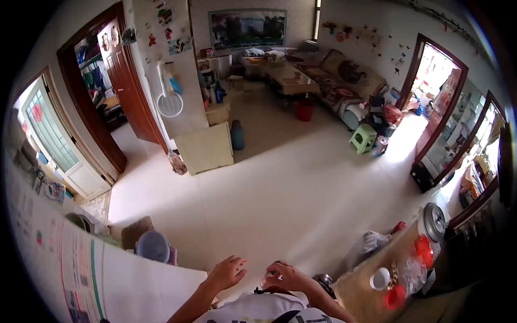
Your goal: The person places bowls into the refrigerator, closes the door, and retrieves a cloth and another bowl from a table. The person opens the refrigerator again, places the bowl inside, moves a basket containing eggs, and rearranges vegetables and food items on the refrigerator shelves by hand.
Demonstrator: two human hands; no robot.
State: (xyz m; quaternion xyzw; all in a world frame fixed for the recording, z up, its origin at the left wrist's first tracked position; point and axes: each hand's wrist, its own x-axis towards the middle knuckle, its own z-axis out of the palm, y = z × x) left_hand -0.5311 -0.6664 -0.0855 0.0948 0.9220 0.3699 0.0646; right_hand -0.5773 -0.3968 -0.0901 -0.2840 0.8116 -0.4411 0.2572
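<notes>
My left hand is held in front of my body at the bottom centre, its fingers slightly bent and apart, with nothing in it. To its right, my right hand has its fingers curled round something small, partly dark and partly pale, too small to make out. A gap separates the two hands. Below them are the white shirt on my body and a dark cord at its neck.
At the lower right a table holds a white bowl, red bowls and a lidded metal pot. A bluish bucket stands lower left. Farther off are a green stool, a red bin, a sofa and a coffee table.
</notes>
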